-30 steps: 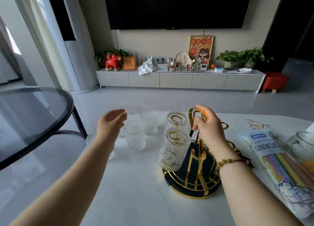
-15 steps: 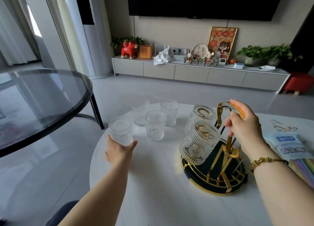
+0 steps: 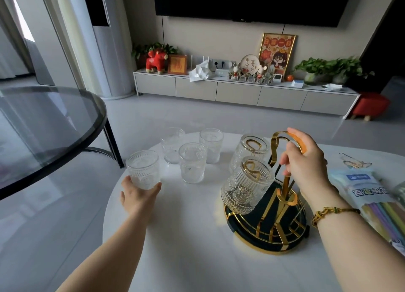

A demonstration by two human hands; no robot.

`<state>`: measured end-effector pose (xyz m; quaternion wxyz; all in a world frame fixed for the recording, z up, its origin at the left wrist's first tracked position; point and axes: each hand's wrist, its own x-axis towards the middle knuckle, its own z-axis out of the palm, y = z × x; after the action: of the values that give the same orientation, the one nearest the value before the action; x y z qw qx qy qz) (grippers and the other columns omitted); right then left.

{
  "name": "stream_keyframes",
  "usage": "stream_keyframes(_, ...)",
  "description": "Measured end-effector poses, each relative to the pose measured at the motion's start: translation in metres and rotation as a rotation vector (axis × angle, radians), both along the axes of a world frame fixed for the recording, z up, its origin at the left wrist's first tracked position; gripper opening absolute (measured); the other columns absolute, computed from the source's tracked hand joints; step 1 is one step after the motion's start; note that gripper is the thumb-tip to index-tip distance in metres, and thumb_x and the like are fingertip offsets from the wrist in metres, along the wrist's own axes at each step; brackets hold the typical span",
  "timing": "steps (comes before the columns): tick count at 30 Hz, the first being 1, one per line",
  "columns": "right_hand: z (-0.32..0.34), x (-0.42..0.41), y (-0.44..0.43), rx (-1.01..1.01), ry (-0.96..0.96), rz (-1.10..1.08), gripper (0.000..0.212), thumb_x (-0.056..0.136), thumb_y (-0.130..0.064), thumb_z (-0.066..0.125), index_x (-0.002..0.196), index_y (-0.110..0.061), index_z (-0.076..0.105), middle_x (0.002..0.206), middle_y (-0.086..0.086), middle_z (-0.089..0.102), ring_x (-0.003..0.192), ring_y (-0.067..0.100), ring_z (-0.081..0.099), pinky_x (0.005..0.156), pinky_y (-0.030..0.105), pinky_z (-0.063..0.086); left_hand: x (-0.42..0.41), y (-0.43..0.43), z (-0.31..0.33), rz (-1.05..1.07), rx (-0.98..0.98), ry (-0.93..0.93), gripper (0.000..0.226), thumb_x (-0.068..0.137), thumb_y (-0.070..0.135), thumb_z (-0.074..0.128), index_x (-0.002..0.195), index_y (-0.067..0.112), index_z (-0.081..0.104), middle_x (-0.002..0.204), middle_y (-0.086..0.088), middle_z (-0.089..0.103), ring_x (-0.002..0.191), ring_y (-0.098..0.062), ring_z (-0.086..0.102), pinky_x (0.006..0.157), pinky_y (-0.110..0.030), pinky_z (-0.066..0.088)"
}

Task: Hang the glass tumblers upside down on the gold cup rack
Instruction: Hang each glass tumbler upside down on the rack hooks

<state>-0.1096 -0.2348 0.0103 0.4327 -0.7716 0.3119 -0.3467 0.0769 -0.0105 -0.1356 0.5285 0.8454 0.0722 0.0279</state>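
Looking down, you had a dark round glass table (image 3: 50, 125) far to your left, apart from the white table (image 3: 186, 237) in front of you. Your left hand (image 3: 137, 196) was wrapped around the bottom of a glass tumbler (image 3: 143, 170), with the thumb on one side and the fingers on the other. That tumbler stood upright at the left edge of the white table. A little to the right, three more tumblers (image 3: 192, 162) stood upright and close together, mouths up. Next came the gold cup rack (image 3: 282, 201) on its dark round base. Two tumblers (image 3: 248, 184) already hung upside down on its left hooks, one in front of the other, both tilted. Your right hand (image 3: 304, 162) was closed around the tall gold handle at the top of the rack, fingers curled over it. A gold bracelet (image 3: 328, 212) sat on that wrist. At the far right lay a pack of colored straws (image 3: 370, 195), just beside the rack.
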Motion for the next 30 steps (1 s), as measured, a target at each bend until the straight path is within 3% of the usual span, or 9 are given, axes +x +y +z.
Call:
stream_keyframes(6, 0.002, -0.004, 0.001, -0.001, 0.024, 0.034, 0.035, 0.092, -0.016, 0.037, 0.126, -0.025, 0.041, 0.062, 0.002, 0.053, 0.05, 0.014, 0.048, 0.047, 0.021, 0.043, -0.015, 0.018, 0.025, -0.079, -0.255, -0.116, 0.066, 0.069, 0.011, 0.071, 0.12, 0.015, 0.03, 0.114, -0.009, 0.05, 0.1, -0.027, 0.051, 0.083, -0.032, 0.037)
stream_keyframes(12, 0.01, -0.008, -0.002, 0.081, 0.08, 0.14, 0.04, 0.092, -0.023, 0.039, 0.131, -0.019, 0.033, 0.069, 0.004, 0.055, 0.052, 0.016, 0.05, 0.056, 0.027, 0.047, -0.025, 0.039, 0.089, -0.32, -0.327, -0.25, 0.074, 0.06, 0.012, 0.079, 0.122, 0.012, 0.038, 0.115, -0.007, 0.055, 0.102, -0.02, 0.055, 0.09, -0.032, 0.045)
stream_keyframes(16, 0.015, -0.017, -0.002, -0.032, 0.113, 0.151, 0.031, 0.091, -0.027, 0.04, 0.113, -0.006, 0.049, 0.07, -0.001, 0.054, 0.056, 0.014, 0.049, 0.055, 0.023, 0.042, -0.04, 0.046, 0.144, -0.588, -0.223, -0.342, 0.064, 0.055, 0.018, 0.082, 0.109, 0.027, 0.049, 0.083, 0.013, 0.06, 0.063, 0.012, 0.06, 0.054, -0.002, 0.044)
stream_keyframes(18, 0.02, -0.024, -0.003, -0.083, 0.107, 0.139, 0.029, 0.089, -0.026, 0.044, 0.101, -0.003, 0.057, 0.07, -0.003, 0.056, 0.059, 0.012, 0.051, 0.056, 0.021, 0.041, -0.049, 0.044, 0.168, -0.701, -0.124, -0.365, 0.064, 0.055, 0.019, 0.085, 0.107, 0.032, 0.049, 0.082, 0.012, 0.061, 0.061, 0.006, 0.061, 0.059, -0.011, 0.05)
stream_keyframes(20, 0.024, -0.029, -0.004, -0.086, 0.084, 0.142, 0.026, 0.087, -0.023, 0.051, 0.103, -0.004, 0.058, 0.076, 0.0, 0.062, 0.067, 0.012, 0.055, 0.059, 0.019, 0.041, -0.058, 0.037, 0.188, -0.79, 0.021, -0.386, 0.067, 0.055, 0.013, 0.085, 0.11, 0.029, 0.05, 0.087, 0.005, 0.061, 0.072, -0.012, 0.06, 0.066, -0.022, 0.052)
stream_keyframes(22, 0.029, -0.035, -0.007, -0.096, 0.084, 0.14, 0.03, 0.084, -0.021, 0.055, 0.11, -0.005, 0.056, 0.092, 0.01, 0.067, 0.082, 0.014, 0.057, 0.066, 0.019, 0.042, -0.068, 0.024, 0.205, -0.866, 0.123, -0.413, 0.066, 0.056, 0.003, 0.082, 0.11, 0.021, 0.048, 0.096, -0.002, 0.058, 0.084, -0.02, 0.057, 0.061, -0.009, 0.05)
stream_keyframes(24, 0.034, -0.037, -0.01, -0.121, 0.114, 0.138, 0.032, 0.083, -0.02, 0.057, 0.112, -0.006, 0.056, 0.104, 0.014, 0.067, 0.088, 0.014, 0.056, 0.072, 0.02, 0.041, -0.077, 0.011, 0.216, -0.937, 0.197, -0.423, 0.063, 0.056, 0.0, 0.08, 0.104, 0.018, 0.043, 0.1, -0.004, 0.053, 0.092, -0.021, 0.054, 0.059, -0.007, 0.05)
stream_keyframes(28, 0.044, -0.038, -0.016, -0.098, 0.214, 0.174, 0.028, 0.081, -0.018, 0.059, 0.108, -0.01, 0.059, 0.115, 0.014, 0.063, 0.102, 0.022, 0.059, 0.091, 0.035, 0.047, -0.099, -0.018, 0.23, -1.064, 0.384, -0.437, 0.063, 0.053, 0.01, 0.083, 0.097, 0.022, 0.039, 0.107, -0.005, 0.055, 0.102, -0.023, 0.053, 0.084, -0.037, 0.053)
stream_keyframes(30, 0.048, -0.04, -0.018, -0.08, 0.247, 0.198, 0.028, 0.081, -0.018, 0.06, 0.108, -0.01, 0.06, 0.116, 0.015, 0.063, 0.104, 0.025, 0.058, 0.095, 0.041, 0.047, -0.111, -0.032, 0.235, -1.102, 0.445, -0.473, 0.065, 0.052, 0.016, 0.084, 0.099, 0.024, 0.041, 0.111, -0.007, 0.058, 0.103, -0.025, 0.055, 0.088, -0.043, 0.052)
